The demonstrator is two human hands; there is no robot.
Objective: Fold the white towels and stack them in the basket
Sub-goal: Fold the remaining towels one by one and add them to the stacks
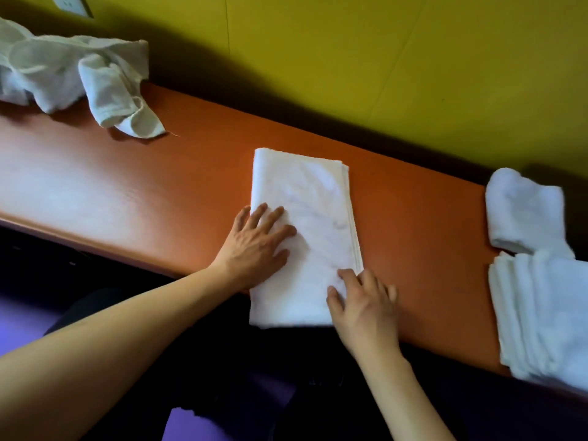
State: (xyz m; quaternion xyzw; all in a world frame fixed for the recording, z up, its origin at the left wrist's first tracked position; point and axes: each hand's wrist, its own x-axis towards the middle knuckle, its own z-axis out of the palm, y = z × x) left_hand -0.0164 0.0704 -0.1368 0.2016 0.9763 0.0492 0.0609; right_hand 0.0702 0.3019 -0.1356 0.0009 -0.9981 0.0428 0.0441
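Crumpled pile (63,71) runs off the left edge, so its full extent can't be told, nor how many towels are in it. Stack (541,313) at right is cut by the right edge & blurred; layer count unclear. Rolled towel (525,211) behind it is soft-focus too. Folded towel (305,237) overhangs the desk (127,192) front; its near corners are covered by left hand (254,246) & right hand (366,307). Wall plate (71,4) is clipped at the top.

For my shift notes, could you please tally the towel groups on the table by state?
Folded towel under both hands: 1
Crumpled unfolded heap: 1
Folded stacks at the right end: 2
Total: 4 groups; towels within the heap and stacks cannot be counted.
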